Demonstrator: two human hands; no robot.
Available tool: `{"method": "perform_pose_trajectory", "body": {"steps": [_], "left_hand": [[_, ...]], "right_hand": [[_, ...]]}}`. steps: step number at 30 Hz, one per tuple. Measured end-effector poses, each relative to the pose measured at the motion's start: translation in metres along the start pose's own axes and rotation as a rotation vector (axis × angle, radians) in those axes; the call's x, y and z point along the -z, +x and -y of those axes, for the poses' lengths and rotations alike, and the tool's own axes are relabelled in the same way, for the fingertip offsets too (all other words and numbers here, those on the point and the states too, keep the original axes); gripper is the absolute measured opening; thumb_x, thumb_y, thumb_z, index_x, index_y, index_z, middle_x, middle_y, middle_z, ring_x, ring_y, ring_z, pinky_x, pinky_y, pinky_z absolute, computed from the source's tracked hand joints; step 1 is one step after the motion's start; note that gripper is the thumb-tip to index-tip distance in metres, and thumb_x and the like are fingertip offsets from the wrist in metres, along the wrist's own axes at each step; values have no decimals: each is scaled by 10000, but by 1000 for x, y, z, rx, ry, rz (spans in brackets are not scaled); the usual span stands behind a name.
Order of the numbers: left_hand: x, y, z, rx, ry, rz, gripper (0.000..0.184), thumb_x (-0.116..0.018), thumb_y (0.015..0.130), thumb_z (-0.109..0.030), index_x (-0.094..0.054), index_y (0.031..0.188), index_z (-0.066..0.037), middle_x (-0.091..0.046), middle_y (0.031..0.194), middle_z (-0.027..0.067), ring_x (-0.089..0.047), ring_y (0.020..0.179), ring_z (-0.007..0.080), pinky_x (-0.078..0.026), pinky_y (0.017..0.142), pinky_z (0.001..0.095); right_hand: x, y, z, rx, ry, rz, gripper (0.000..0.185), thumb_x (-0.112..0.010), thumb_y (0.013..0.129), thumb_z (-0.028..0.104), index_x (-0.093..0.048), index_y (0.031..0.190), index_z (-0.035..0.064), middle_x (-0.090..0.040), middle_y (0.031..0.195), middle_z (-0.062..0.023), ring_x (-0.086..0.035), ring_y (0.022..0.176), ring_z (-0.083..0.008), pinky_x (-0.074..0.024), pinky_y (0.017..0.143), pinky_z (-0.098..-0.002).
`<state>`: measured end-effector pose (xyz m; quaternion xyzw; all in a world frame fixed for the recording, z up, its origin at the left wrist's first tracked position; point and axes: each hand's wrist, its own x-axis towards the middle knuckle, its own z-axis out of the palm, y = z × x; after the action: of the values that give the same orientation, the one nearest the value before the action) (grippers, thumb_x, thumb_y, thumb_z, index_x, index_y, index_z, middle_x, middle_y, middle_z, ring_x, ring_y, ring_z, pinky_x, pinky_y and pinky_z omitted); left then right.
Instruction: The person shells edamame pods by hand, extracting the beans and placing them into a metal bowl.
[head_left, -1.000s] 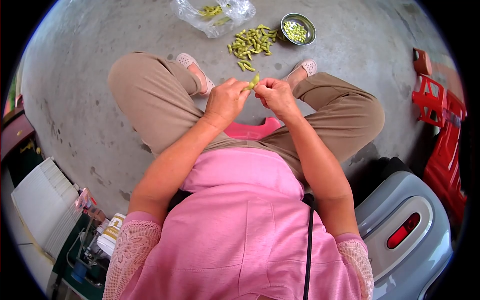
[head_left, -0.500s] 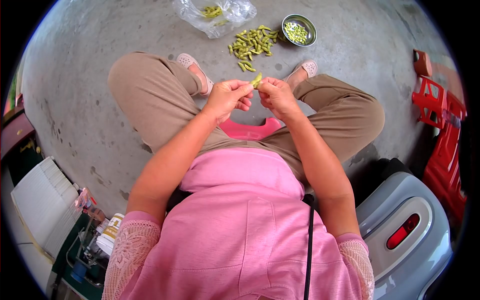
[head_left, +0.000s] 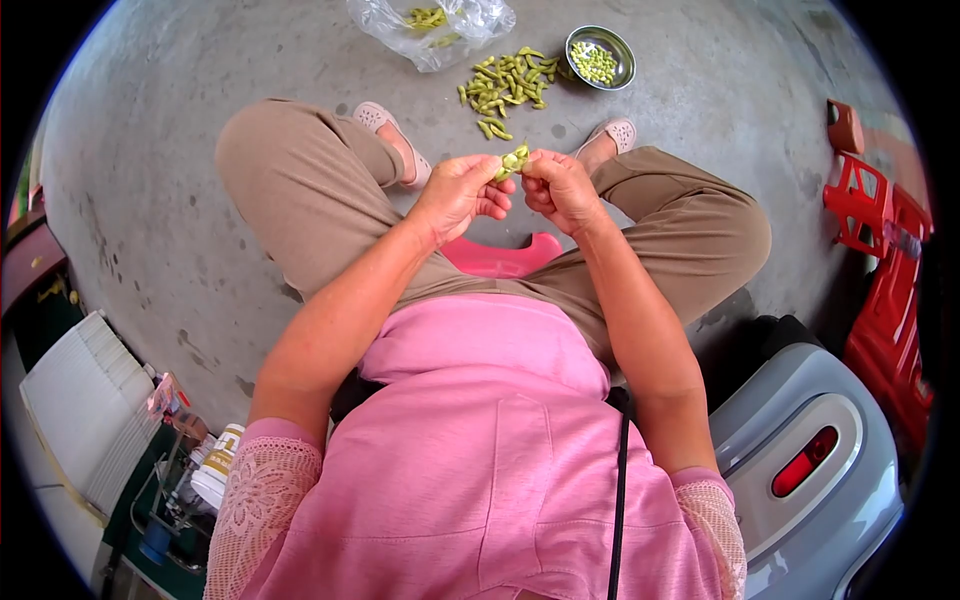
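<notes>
Between my two hands is a green soybean pod (head_left: 514,161), split open with pale beans showing inside. My left hand (head_left: 462,196) pinches its left side between thumb and finger, the other fingers curled beneath. The fingers of my right hand (head_left: 562,188) are closed on the pod's right end. Beyond the hands, a pile of whole soybean pods (head_left: 510,82) lies on the concrete floor. To the right of the pile stands a steel bowl (head_left: 628,68) with shelled green beans (head_left: 592,62) in it.
A clear plastic bag (head_left: 470,28) holding more pods lies left of the pile. A pink stool (head_left: 500,258) shows between my legs. Red plastic stools (head_left: 860,205) and a grey-blue plastic case (head_left: 830,450) stand at the right. Bottles and a rack (head_left: 180,480) are at the lower left.
The pod has gone from closed to split open, its beans now exposed. Both hands have stayed in nearly the same place, still gripping it.
</notes>
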<state>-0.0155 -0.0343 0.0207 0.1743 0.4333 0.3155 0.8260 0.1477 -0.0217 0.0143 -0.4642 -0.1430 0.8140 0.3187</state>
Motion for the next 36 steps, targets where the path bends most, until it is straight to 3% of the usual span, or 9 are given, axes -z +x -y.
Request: {"method": "perform_pose_trajectory", "body": {"steps": [3,5,8,15,23,28,33,36], "left_hand": [[-6,1,3,-51,116,-32,255,-410,868,-215,-484,971,6,-538,746,76,-525,581,110,-454,479,209],[-7,3,6,-161,405,-119,256,-398,869,-231,-485,960,-8,-528,736,72,-520,568,104,-451,458,212],[-10,4,6,-134,517,-125,275,-413,860,-265,-476,959,-17,-513,719,61,-505,540,98,-444,433,208],[-9,4,-8,-51,271,-111,301,-520,808,-327,-477,876,-37,-488,682,33,-456,481,66,-377,373,170],[-1,7,-7,31,138,-37,180,-530,812,-229,-488,834,-55,-486,676,10,-467,494,69,-365,388,178],[-3,8,-7,9,239,-62,185,-484,834,-242,-496,835,-57,-484,675,9,-471,495,71,-377,400,182],[-5,8,-3,-52,445,-88,197,-483,831,-248,-503,842,-52,-484,661,3,-468,483,59,-378,385,180],[-4,9,-1,-96,507,-86,201,-493,825,-250,-507,839,-50,-485,650,-4,-466,478,49,-375,373,176]], "right_hand": [[3,4,-3,17,-68,-26,128,-528,708,96,-451,608,76,-416,534,14,-290,386,-36,-206,340,-183],[2,3,-4,31,-116,-42,141,-536,710,106,-451,600,81,-418,530,18,-297,389,-36,-208,344,-182],[-2,1,-3,33,-196,-65,170,-553,713,129,-451,583,90,-420,522,27,-311,398,-36,-209,351,-183],[-6,-2,-1,-45,-232,4,178,-552,735,137,-462,586,97,-414,521,40,-311,422,-31,-208,367,-183],[-4,-2,1,8,-253,28,152,-564,737,143,-479,624,90,-420,537,41,-313,431,-26,-220,375,-175],[-1,1,-1,57,-328,31,158,-587,740,181,-500,657,78,-436,551,36,-335,425,-29,-240,369,-171],[0,4,4,122,-179,-168,220,-623,738,249,-525,685,59,-468,562,25,-390,429,-40,-287,369,-178],[0,4,-1,87,-261,-108,198,-622,743,223,-533,696,52,-484,576,18,-393,433,-42,-295,374,-181]]}}
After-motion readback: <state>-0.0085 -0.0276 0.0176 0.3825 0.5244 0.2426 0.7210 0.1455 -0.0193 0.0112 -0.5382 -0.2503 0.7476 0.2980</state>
